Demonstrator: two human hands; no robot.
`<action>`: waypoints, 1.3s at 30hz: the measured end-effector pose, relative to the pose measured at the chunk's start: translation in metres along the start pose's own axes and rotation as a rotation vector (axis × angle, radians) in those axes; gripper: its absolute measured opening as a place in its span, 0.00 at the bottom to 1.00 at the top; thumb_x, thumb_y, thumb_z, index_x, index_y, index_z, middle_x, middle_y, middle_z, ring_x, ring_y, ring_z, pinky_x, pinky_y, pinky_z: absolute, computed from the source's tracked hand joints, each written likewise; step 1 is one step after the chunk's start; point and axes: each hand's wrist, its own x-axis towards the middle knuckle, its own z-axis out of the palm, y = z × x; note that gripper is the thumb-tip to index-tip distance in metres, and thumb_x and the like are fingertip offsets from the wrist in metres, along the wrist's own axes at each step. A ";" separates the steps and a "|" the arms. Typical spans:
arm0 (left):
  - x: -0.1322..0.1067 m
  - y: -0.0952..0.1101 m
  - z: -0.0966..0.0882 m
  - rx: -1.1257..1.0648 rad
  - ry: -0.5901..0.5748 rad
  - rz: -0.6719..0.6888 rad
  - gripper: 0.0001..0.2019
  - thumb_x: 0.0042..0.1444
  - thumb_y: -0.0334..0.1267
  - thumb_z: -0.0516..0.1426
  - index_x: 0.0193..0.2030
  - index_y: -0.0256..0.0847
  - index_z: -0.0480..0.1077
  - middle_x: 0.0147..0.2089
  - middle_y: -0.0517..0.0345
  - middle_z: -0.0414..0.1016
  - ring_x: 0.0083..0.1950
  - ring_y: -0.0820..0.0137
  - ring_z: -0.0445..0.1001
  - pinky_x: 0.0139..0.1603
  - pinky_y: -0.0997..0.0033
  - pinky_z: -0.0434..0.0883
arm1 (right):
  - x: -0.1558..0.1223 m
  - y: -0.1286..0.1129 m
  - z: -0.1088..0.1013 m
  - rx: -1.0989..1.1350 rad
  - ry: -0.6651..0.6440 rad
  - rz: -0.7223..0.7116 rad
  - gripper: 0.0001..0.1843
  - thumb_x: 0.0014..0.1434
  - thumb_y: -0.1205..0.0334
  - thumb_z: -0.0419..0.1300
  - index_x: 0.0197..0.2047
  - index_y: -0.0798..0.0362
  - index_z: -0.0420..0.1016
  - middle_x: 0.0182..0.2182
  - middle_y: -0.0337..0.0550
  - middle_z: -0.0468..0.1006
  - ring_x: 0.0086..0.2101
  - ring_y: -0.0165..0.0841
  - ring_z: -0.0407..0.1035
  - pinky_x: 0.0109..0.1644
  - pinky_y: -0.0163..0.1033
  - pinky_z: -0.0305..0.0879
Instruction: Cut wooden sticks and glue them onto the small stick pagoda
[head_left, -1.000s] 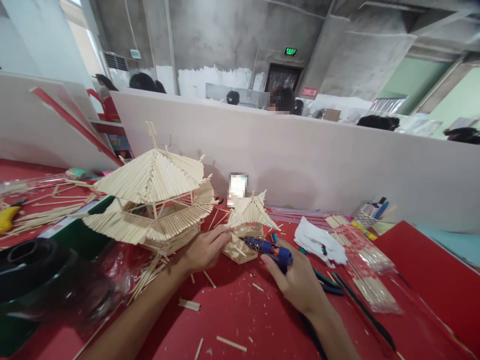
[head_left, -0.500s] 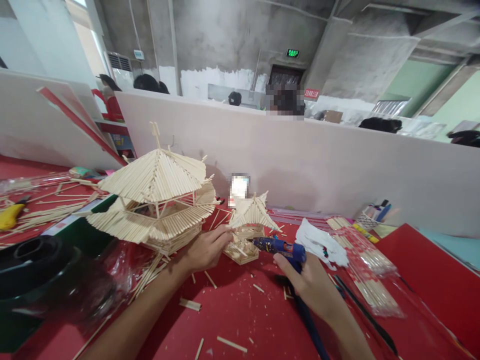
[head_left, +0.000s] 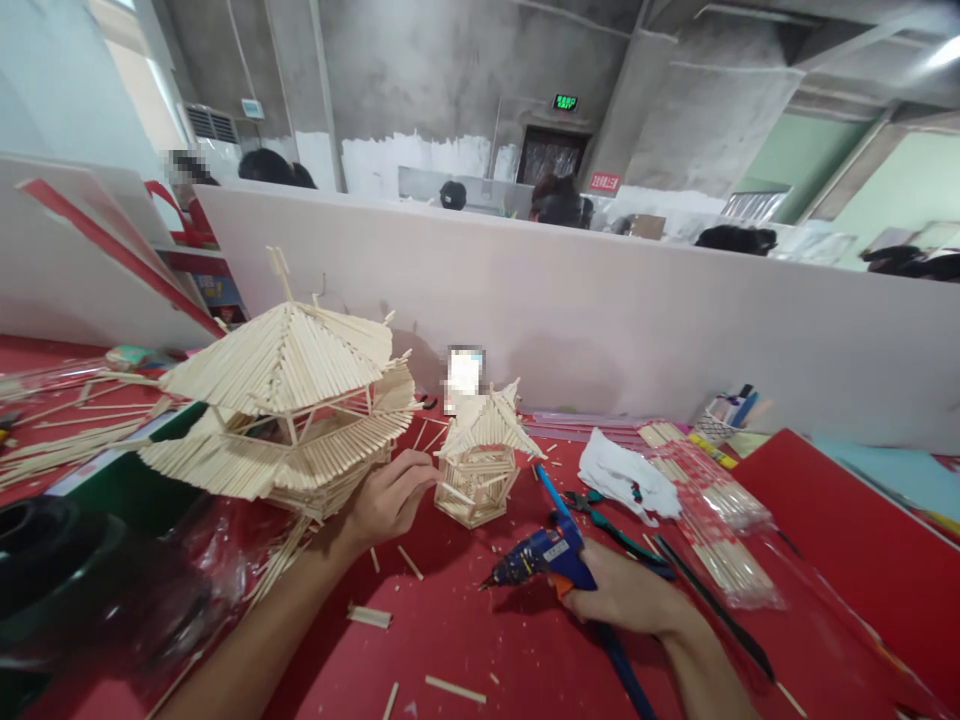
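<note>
A small pavilion [head_left: 489, 430] made of wooden sticks stands on the red table [head_left: 450, 620]. My left hand [head_left: 396, 492] is closed on a short wooden stick [head_left: 454, 492], whose far end reaches across the front of the pavilion's lower part. To the right, a blue hot glue gun [head_left: 541, 556] is gripped in my right hand [head_left: 615, 585], its nozzle pointing left and down, apart from the pavilion. A blue stick [head_left: 553, 490] rises from behind the gun. Left of the pavilion stands a larger two-roofed stick model [head_left: 292, 390].
Pliers [head_left: 607, 525], a white cloth [head_left: 626, 475] and bagged sticks [head_left: 731, 540] lie at right, near a red box [head_left: 847, 530]. A dark round container [head_left: 52, 590] stands at left. Loose sticks [head_left: 456, 689] litter the table. A white partition [head_left: 585, 300] crosses the back.
My right hand has drawn the glue gun down and away from the small pavilion and turned its nozzle downward. My left hand stays beside the pavilion with the stick. The view has shifted slightly.
</note>
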 end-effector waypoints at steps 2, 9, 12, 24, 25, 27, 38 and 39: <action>0.000 -0.001 0.000 0.015 0.008 0.006 0.09 0.66 0.28 0.51 0.46 0.40 0.71 0.40 0.52 0.75 0.41 0.70 0.76 0.43 0.73 0.74 | 0.005 -0.002 0.007 -0.010 0.025 -0.013 0.12 0.49 0.69 0.56 0.37 0.51 0.75 0.32 0.37 0.80 0.31 0.34 0.71 0.34 0.34 0.68; 0.005 0.001 0.000 0.038 0.034 0.018 0.08 0.65 0.28 0.52 0.44 0.40 0.71 0.39 0.53 0.76 0.42 0.71 0.76 0.45 0.72 0.74 | 0.005 -0.014 0.028 -0.319 0.107 -0.036 0.05 0.57 0.64 0.58 0.35 0.51 0.75 0.34 0.43 0.82 0.34 0.38 0.74 0.37 0.37 0.65; 0.006 0.001 0.000 0.035 0.029 0.027 0.07 0.65 0.27 0.52 0.44 0.39 0.71 0.39 0.54 0.77 0.42 0.71 0.77 0.44 0.73 0.75 | 0.005 -0.025 0.037 -0.445 0.085 0.002 0.08 0.60 0.63 0.56 0.38 0.52 0.76 0.37 0.49 0.82 0.37 0.42 0.76 0.39 0.38 0.64; 0.008 0.003 -0.001 -0.007 -0.016 0.063 0.07 0.64 0.26 0.54 0.45 0.38 0.71 0.40 0.54 0.78 0.43 0.72 0.77 0.43 0.75 0.75 | 0.007 -0.048 0.043 -0.596 0.112 0.200 0.15 0.58 0.56 0.65 0.45 0.57 0.78 0.42 0.57 0.82 0.44 0.51 0.77 0.41 0.43 0.67; 0.008 0.003 0.000 -0.006 -0.015 0.068 0.07 0.64 0.26 0.53 0.44 0.39 0.71 0.39 0.54 0.78 0.43 0.72 0.77 0.43 0.75 0.75 | 0.006 -0.051 0.036 -0.608 0.150 0.181 0.12 0.60 0.57 0.64 0.44 0.56 0.77 0.41 0.55 0.83 0.42 0.50 0.77 0.40 0.43 0.67; 0.009 0.005 0.001 -0.007 -0.015 0.081 0.07 0.65 0.27 0.53 0.44 0.39 0.71 0.39 0.54 0.78 0.42 0.72 0.77 0.42 0.75 0.75 | 0.007 -0.058 0.024 -0.628 0.252 0.076 0.07 0.64 0.60 0.60 0.42 0.53 0.75 0.37 0.49 0.82 0.38 0.45 0.78 0.37 0.41 0.66; 0.015 0.018 0.003 0.088 -0.013 0.140 0.09 0.65 0.28 0.50 0.42 0.39 0.71 0.37 0.55 0.79 0.35 0.73 0.78 0.32 0.77 0.72 | 0.059 -0.066 0.032 -0.749 0.661 -0.720 0.10 0.65 0.73 0.55 0.44 0.53 0.76 0.37 0.45 0.78 0.37 0.38 0.69 0.45 0.42 0.67; 0.015 0.020 0.003 0.094 -0.003 0.132 0.09 0.65 0.27 0.51 0.42 0.39 0.71 0.37 0.54 0.79 0.36 0.72 0.78 0.33 0.76 0.72 | 0.061 -0.066 0.032 -0.754 0.658 -0.723 0.10 0.64 0.73 0.56 0.43 0.53 0.76 0.37 0.45 0.78 0.37 0.38 0.68 0.45 0.43 0.67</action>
